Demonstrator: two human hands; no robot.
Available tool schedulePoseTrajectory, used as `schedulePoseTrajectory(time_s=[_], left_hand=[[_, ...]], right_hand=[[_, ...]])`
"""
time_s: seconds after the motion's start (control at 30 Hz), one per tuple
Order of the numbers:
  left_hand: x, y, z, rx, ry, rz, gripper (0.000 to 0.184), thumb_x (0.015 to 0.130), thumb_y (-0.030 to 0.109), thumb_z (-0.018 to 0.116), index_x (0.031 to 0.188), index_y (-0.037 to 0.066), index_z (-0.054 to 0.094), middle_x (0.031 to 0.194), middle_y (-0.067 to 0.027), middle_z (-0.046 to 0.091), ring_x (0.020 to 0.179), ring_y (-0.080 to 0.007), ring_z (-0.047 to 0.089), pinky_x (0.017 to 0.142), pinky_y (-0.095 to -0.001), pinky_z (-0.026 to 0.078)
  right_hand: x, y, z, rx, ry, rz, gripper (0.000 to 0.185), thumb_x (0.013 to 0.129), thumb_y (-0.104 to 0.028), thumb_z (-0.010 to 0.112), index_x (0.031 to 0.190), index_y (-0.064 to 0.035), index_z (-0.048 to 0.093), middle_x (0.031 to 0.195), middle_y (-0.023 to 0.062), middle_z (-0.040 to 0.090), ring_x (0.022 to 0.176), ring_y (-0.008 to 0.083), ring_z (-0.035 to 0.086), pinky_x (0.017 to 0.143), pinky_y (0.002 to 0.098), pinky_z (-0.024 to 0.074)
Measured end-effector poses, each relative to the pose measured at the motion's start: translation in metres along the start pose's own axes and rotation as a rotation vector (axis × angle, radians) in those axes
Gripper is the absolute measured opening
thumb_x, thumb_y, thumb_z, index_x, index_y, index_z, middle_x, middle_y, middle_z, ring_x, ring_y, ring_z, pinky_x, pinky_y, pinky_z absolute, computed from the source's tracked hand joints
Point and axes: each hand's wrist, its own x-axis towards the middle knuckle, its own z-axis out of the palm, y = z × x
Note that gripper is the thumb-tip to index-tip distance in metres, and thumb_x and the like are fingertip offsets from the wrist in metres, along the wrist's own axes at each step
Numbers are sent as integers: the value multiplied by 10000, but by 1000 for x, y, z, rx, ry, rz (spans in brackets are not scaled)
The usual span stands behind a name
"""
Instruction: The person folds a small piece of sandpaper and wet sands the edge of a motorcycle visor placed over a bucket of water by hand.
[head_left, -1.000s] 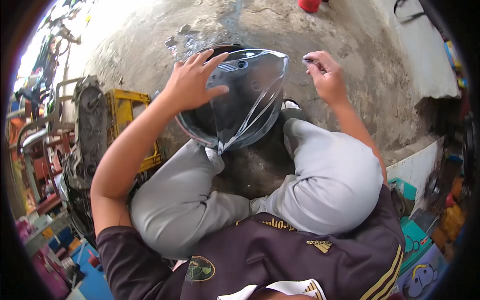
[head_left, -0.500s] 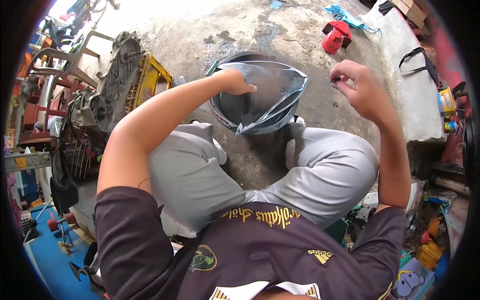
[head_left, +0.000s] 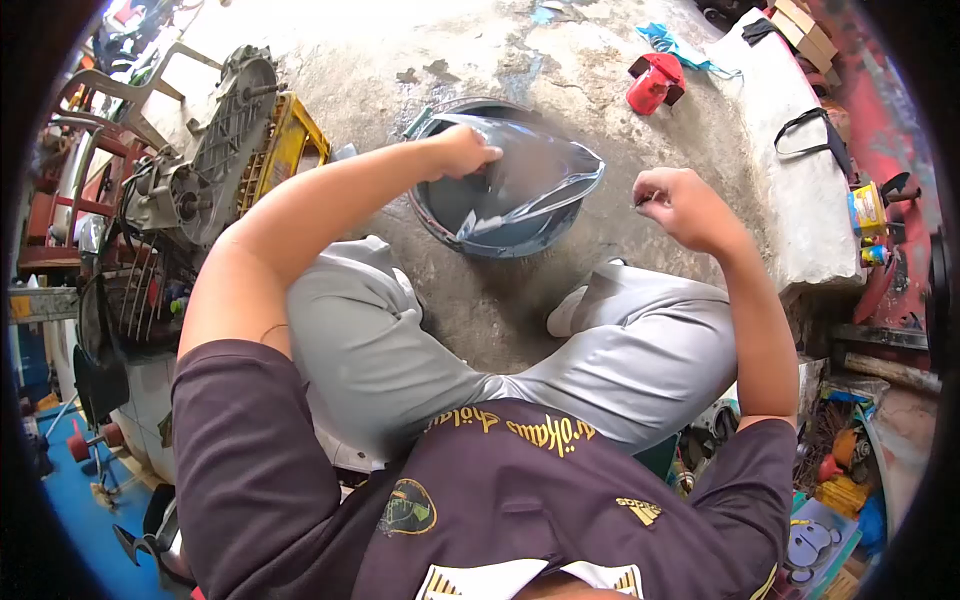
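Clear plastic shell point(head_left: 545, 165), tilted, lies over basin point(head_left: 520, 246), pointed R tip reaching just past its rim. L hand point(head_left: 462, 152): thumb & fingers closed on shell's L edge, fingertips partly hidden. R hand point(head_left: 680, 205), R of basin, apart from shell: pinching small dark piece point(head_left: 641, 208), too small to ID. Open floor point(head_left: 620, 130) beyond basin; yellow crate point(head_left: 284, 140) L, white ledge point(head_left: 825, 220) well R. Shirt point(head_left: 520, 520), near side of basin: "adidas"; larger yellow lettering, inverted, partly legible.

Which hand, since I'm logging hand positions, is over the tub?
The left hand, above the tub; the right hand is off to the tub's right.
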Motion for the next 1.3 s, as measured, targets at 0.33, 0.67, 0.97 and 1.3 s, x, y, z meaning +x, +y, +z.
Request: schedulePoseTrajectory(time_s=[0.33, 0.67, 0.97, 1.3], left_hand=[[-53, 50, -27, -264, -155, 71, 320, 1051, 397, 741, 979, 85, 755, 872, 18, 639, 807, -92, 569, 734, -279, 496], [-75, 59, -66, -175, -33, 320, 272, 1040, 331, 752, 1015, 60, 760, 865, 26, 643, 822, -75, 566, 740, -278, 484], [-52, -9, -70, 149, 191, 382, 290, 975, 313, 782, 952, 26, 747, 699, -43, 666, 625, -145, 597, 614, -365, 494], [-22, -47, -30, 697, 403, 461, 432, 929, 428, 789, 1235, 138, 695, 1066, -137, 778, 967, -358, 747, 924, -485, 569]], right_hand=[[3, 1, -7, 50, -34, 64, 133, 935, -48, 742, 1042, 20, 704, 900, 113, 731, 844, 192, 684, 823, 357, 556], [21, 4, -2, 87, -53, 83, 152, 943, -99, 732, 1062, -6, 715, 920, 148, 763, 862, 254, 724, 821, 399, 563], [45, -15, 13, 82, -96, 70, 137, 968, -99, 725, 1052, 3, 689, 876, 99, 730, 838, 193, 689, 809, 375, 560], [99, -7, 59, -270, -261, -53, 214, 904, -61, 703, 1113, -38, 744, 1076, 209, 781, 1028, 381, 753, 897, 475, 582]])
